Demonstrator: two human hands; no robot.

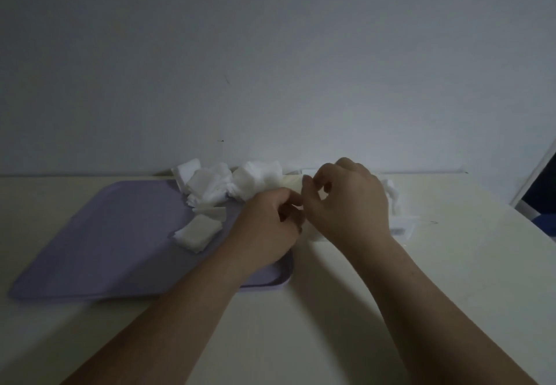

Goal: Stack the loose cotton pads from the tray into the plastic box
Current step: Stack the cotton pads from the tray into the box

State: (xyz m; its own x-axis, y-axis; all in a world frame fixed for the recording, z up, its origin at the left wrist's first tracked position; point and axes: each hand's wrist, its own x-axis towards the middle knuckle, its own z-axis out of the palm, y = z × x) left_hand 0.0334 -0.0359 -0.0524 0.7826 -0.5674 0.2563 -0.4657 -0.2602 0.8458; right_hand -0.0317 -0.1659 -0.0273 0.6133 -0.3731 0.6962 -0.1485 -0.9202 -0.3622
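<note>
Dim light, head view. A lavender rectangular plastic tray lies on a cream table, its far edge close to a plain grey-white wall.

Loose white square cotton pads are heaped in a rumpled pile at the tray's far right corner, some leaning toward the wall. One single pad lies flat on the tray, apart from the heap and nearer the person.

A clear plastic box stands on the table to the right of the tray, mostly hidden behind the right hand. Its surface is too dim and blurred to read. A bit of white cotton shows at the box just past the knuckles.

The left hand hangs over the tray's right edge and the right hand over the gap between tray and box. Fingertips of both meet there, fingers curled inward. Whether either hand pinches a pad cannot be told, as the knuckles cover the spot.

At the far right edge are a white frame strip and something dark blue.
</note>
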